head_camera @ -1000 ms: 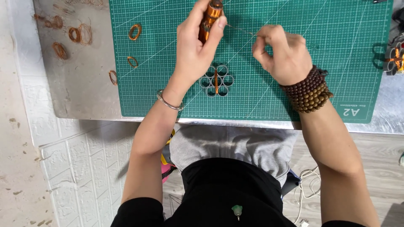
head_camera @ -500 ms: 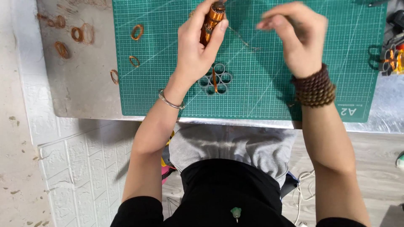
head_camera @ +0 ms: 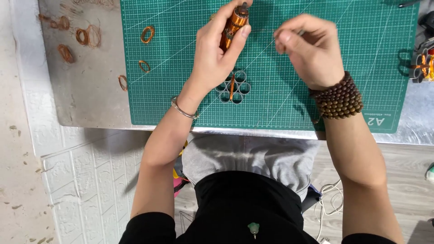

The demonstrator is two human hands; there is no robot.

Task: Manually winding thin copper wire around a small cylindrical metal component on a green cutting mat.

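Observation:
My left hand (head_camera: 216,53) grips a spool of copper wire (head_camera: 233,26) upright over a green cutting mat (head_camera: 361,54). My right hand (head_camera: 309,49) is to the right of the spool with thumb and fingers pinched together, apparently on a thin wire end that is barely visible. Below my left hand, a flower-shaped ring of small grey tubes (head_camera: 232,86) with a copper strip across its middle lies on the mat. A metal bangle circles my left wrist and a brown bead bracelet (head_camera: 339,97) wraps my right wrist.
Several small copper wire coils (head_camera: 147,34) lie at the mat's left edge and on the grey tabletop (head_camera: 86,90). An orange and black tool (head_camera: 422,65) sits at the right edge. The table's near edge is above my lap; white cable lies on the floor.
My right hand rose toward the far side of the mat, then came back down and left, closer to the spool. The left hand with the spool has barely moved.

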